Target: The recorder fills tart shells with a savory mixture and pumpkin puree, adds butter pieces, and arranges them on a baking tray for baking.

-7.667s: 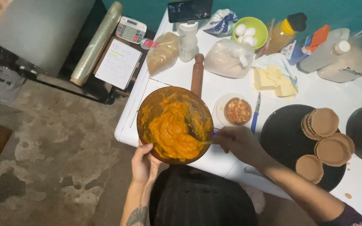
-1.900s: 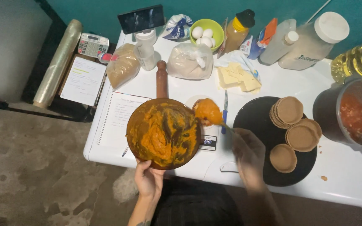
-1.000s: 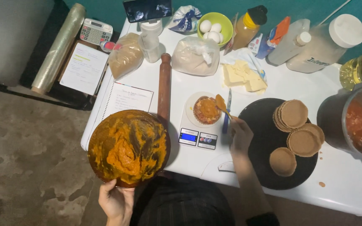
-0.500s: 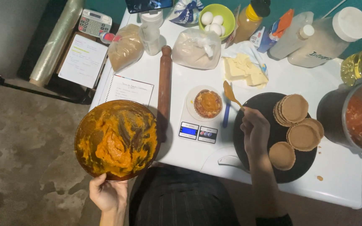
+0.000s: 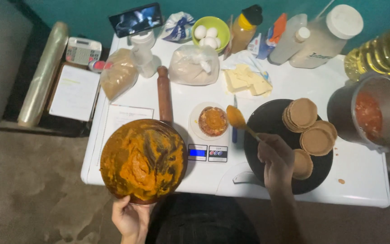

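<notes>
At the lower left of the frame, the left hand grips the near rim of a bowl smeared with orange filling, tilted at the table's front edge. Just right of it, a filled disc rests on a small scale. Right of centre, the right hand is closed on a spoon whose orange-coated tip hovers beside the disc.

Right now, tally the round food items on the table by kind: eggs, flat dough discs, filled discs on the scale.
White eggs in the green bowl: 3
Flat brown dough discs on the round black board: 4, one partly hidden by the right hand
Filled disc on the white scale: 1
Total: 8
</notes>
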